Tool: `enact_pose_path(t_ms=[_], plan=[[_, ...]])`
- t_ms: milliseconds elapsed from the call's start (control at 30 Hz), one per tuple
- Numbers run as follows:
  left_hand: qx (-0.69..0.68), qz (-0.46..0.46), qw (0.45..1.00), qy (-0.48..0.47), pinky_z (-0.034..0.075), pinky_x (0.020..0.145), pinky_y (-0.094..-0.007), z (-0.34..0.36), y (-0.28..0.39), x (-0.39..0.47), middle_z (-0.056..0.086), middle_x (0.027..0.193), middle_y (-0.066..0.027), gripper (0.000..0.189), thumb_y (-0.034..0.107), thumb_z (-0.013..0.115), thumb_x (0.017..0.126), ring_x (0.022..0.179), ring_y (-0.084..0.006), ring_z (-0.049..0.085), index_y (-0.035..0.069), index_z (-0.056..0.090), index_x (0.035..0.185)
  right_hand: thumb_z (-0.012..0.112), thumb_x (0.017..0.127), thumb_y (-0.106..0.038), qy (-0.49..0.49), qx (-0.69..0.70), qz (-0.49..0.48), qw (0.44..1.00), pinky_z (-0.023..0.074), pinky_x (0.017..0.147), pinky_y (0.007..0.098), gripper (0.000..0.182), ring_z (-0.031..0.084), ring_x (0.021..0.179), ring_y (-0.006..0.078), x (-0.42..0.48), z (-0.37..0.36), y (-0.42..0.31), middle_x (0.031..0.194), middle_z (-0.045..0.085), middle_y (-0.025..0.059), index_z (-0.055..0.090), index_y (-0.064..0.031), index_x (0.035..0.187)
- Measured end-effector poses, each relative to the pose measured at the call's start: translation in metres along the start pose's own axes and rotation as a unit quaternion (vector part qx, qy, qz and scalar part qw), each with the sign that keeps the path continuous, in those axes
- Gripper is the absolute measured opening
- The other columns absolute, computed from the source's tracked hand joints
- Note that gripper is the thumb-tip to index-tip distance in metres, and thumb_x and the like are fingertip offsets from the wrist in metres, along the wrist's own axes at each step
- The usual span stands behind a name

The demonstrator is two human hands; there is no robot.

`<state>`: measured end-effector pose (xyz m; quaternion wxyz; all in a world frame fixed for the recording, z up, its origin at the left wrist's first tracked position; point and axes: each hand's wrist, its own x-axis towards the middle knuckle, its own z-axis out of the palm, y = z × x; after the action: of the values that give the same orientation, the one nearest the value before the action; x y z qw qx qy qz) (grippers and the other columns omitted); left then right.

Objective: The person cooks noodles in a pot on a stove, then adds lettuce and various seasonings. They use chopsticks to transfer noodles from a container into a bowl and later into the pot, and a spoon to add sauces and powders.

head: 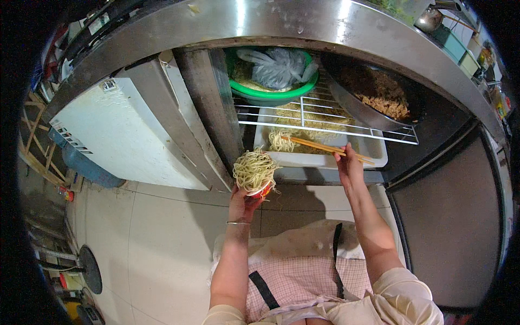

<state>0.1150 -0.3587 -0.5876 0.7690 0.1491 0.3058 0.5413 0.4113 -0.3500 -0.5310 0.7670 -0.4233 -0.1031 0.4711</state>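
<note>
My left hand [243,205] holds a red paper cup [263,191] heaped above its rim with pale noodles [255,170]. A few strands hang over the cup's side. In my right hand [349,164] is a pair of wooden chopsticks [313,145], their tips pointing left. At those tips a small clump of noodles [281,141] is caught, over the front left part of a white plastic tub [321,159]. More noodles [315,118] lie in the tub, partly hidden behind the white wire shelf [302,111] above it.
On the wire shelf stand a green-rimmed basin [268,94] with a knotted plastic bag [280,69], and a metal bowl [345,97] of brown shredded food [384,99]. A refrigerator door [451,219] stands open at right. A steel counter edge [284,20] runs overhead. Left is a white panel [130,134].
</note>
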Motion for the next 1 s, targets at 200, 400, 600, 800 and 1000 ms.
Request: enact_pose_path(t_ms=[200,400,600,800,1000], plan=[[0.025,-0.014,0.999,0.016,0.055,0.055,-0.0338,0.0,0.004,-0.001,0.056,0.1,-0.0091,0.043,0.012,0.056,0.072,0.081,-0.0235,0.06,0.012,0.043,0.114,0.053,0.083,-0.018,-0.004,0.008,-0.026,1.0,0.0512,0.051,0.0252,0.018,0.054,0.057,0.0167,-0.014,0.014,-0.02,0.071,0.052,0.0068,0.048,-0.0016,0.076],[0.068,-0.002,0.998,0.011,0.053,0.065,-0.035,0.006,0.004,-0.006,0.056,0.102,-0.009,0.043,0.021,0.055,0.074,0.088,-0.0219,0.057,0.008,0.044,0.113,0.053,0.083,-0.018,-0.086,-0.005,-0.054,0.995,0.0518,0.063,0.0271,0.017,0.055,0.066,0.0158,-0.02,0.032,-0.044,0.075,0.053,0.0057,0.05,-0.0026,0.077],[0.106,-0.013,0.994,0.026,0.051,0.071,-0.0371,-0.005,-0.004,0.003,0.056,0.102,-0.008,0.04,0.026,0.052,0.076,0.091,-0.0207,0.056,0.008,0.046,0.111,0.055,0.082,-0.019,-0.072,0.026,-0.038,0.996,0.0517,0.059,0.0229,0.017,0.054,0.069,0.0139,-0.024,0.058,-0.06,0.077,0.053,0.0057,0.051,-0.0031,0.078],[0.04,-0.046,0.998,0.029,0.049,0.07,-0.041,-0.009,-0.003,0.007,0.055,0.103,-0.0055,0.041,0.014,0.056,0.073,0.089,-0.0212,0.056,0.016,0.043,0.112,0.058,0.08,-0.019,-0.084,0.046,-0.015,0.995,0.051,0.06,0.0209,0.017,0.054,0.07,0.0132,-0.044,0.081,-0.076,0.078,0.053,0.005,0.052,-0.0034,0.082],[0.053,-0.033,0.996,0.058,0.048,0.07,-0.0403,-0.001,0.0,0.003,0.055,0.101,-0.0054,0.044,0.014,0.058,0.072,0.087,-0.0204,0.057,0.016,0.043,0.112,0.055,0.082,-0.022,-0.146,-0.017,-0.119,0.982,0.0502,0.059,0.0238,0.02,0.057,0.073,0.0169,-0.088,0.115,-0.094,0.081,0.055,0.0068,0.051,-0.0036,0.086]])
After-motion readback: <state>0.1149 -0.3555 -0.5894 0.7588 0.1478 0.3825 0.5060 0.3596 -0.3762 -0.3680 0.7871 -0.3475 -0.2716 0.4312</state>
